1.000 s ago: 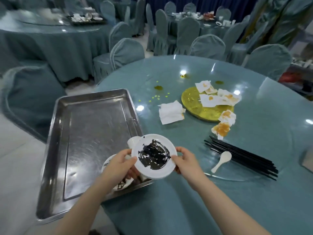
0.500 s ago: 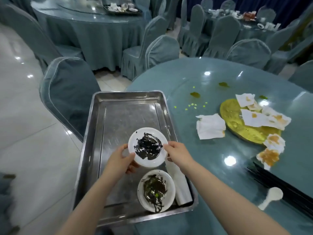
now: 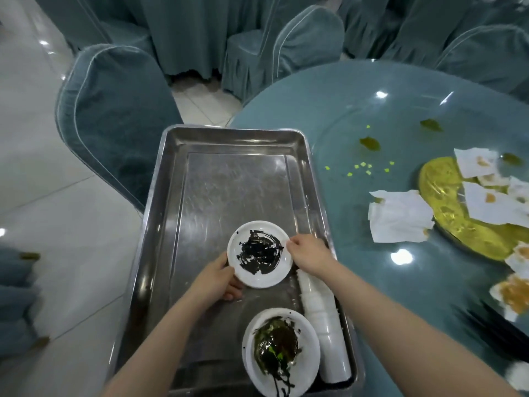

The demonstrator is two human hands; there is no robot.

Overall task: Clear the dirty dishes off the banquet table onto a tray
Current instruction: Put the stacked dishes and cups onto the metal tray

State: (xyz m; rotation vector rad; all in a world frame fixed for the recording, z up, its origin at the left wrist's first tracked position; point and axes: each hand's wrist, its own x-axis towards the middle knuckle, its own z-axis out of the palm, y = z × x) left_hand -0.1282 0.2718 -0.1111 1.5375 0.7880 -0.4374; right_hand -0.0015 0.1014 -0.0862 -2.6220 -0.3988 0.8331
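We hold a white plate (image 3: pixel 260 254) smeared with dark sauce between both hands, over the steel tray (image 3: pixel 160 224). Our left hand (image 3: pixel 216 277) has its grip curled under the near-left rim; our right hand (image 3: pixel 307 253) pinches the right rim. Nearer us in the tray lie a second dirty plate (image 3: pixel 282 351) and stacked white cups (image 3: pixel 323 325).

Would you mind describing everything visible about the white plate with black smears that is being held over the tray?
The white plate is small, round and shallow, looking like glossy ceramic, its well smeared with black sauce while the rim stays mostly clean. It sits roughly level over the middle of the steel tray; whether it touches the tray floor cannot be told. The left hand grips its near-left rim and the right hand pinches its right rim.
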